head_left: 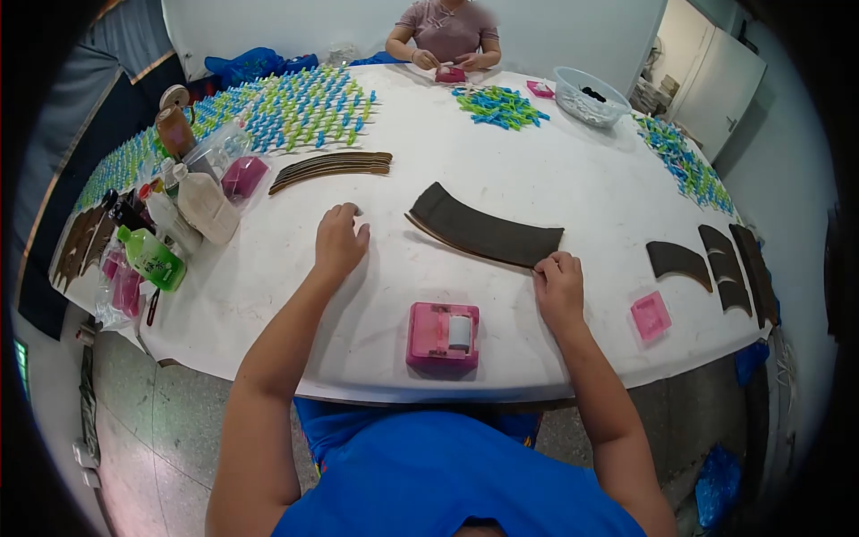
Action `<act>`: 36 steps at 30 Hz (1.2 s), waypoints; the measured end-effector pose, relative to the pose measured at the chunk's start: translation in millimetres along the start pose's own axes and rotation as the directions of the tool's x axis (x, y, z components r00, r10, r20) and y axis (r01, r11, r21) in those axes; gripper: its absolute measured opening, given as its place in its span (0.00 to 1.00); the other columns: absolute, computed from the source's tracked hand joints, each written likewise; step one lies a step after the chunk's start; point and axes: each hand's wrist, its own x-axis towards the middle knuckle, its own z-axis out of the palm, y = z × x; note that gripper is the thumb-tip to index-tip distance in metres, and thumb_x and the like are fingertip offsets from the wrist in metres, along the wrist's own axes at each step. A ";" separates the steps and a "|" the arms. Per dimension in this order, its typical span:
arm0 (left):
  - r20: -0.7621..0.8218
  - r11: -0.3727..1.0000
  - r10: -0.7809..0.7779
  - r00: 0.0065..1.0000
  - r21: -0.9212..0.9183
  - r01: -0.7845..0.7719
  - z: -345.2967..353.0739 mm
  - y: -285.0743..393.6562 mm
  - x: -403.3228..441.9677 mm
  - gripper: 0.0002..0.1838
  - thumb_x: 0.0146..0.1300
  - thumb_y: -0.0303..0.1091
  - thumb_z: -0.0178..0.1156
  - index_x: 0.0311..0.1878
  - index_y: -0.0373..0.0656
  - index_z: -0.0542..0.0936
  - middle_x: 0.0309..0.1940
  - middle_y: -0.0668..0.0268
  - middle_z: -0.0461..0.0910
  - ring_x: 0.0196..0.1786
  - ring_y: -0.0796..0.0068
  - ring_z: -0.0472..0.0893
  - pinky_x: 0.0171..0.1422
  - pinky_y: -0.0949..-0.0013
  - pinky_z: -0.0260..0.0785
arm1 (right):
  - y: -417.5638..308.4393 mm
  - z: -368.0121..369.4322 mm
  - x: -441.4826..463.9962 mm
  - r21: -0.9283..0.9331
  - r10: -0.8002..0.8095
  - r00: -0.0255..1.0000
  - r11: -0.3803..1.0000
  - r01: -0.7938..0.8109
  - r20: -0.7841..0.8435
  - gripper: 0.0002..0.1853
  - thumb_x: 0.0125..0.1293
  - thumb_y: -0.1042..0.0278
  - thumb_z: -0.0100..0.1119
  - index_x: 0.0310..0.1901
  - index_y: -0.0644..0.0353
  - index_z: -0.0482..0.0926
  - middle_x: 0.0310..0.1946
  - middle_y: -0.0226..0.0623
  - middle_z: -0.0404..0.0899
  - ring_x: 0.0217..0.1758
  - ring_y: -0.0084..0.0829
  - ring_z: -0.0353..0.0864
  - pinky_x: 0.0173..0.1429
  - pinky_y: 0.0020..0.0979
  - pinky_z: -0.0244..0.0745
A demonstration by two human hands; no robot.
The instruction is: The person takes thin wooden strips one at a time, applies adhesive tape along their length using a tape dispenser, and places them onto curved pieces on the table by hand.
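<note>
The right hand (pixel 560 277) pinches the near right corner of a dark curved piece (pixel 488 228), inward from the surface's (pixel 376 295) near edge; the left hand (pixel 342 242) is free, fingers loosely bent. Between piece and edge sits a pink dispenser (pixel 443 340).

Left hand (pixel 340 246) and right hand (pixel 560 282): bare, as are the forearms (pixel 288 327) behind the fingers (pixel 564 260). Farther behind the fingers: plain bright-blue top (pixel 447 474); darker blue cloth (pixel 333 422) beneath, small red-yellow patches at edge.
</note>
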 end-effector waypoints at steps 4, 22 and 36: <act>0.036 0.969 -0.068 0.997 -0.237 0.075 -30.0 27.7 -29.1 0.14 0.61 0.22 0.69 0.49 0.36 0.80 0.34 0.57 0.79 0.35 0.59 0.80 0.43 0.59 0.75 | -13.0 -12.2 9.0 -0.081 -0.053 0.999 0.995 0.053 0.001 0.07 0.61 0.78 0.71 0.38 0.58 0.82 0.44 0.38 0.82 0.48 0.43 0.80 0.55 0.43 0.73; 0.527 -0.174 -0.022 0.850 -0.839 0.516 -61.6 96.0 -44.6 0.08 0.81 0.33 0.54 0.43 0.43 0.76 0.26 0.69 0.75 0.30 0.75 0.76 0.42 0.67 0.74 | -4.1 -25.3 1.9 -0.046 0.060 0.946 0.998 -0.047 0.320 0.09 0.70 0.65 0.70 0.42 0.63 0.85 0.44 0.43 0.83 0.49 0.47 0.84 0.54 0.45 0.81; 0.526 -0.149 0.079 0.847 -0.834 0.532 -76.2 118.4 -51.6 0.10 0.70 0.19 0.67 0.49 0.43 0.80 0.35 0.71 0.78 0.37 0.77 0.79 0.50 0.69 0.77 | -79.3 -69.9 49.6 0.149 -0.249 0.930 0.965 0.215 0.272 0.06 0.71 0.71 0.69 0.38 0.60 0.80 0.38 0.37 0.79 0.42 0.43 0.84 0.43 0.43 0.81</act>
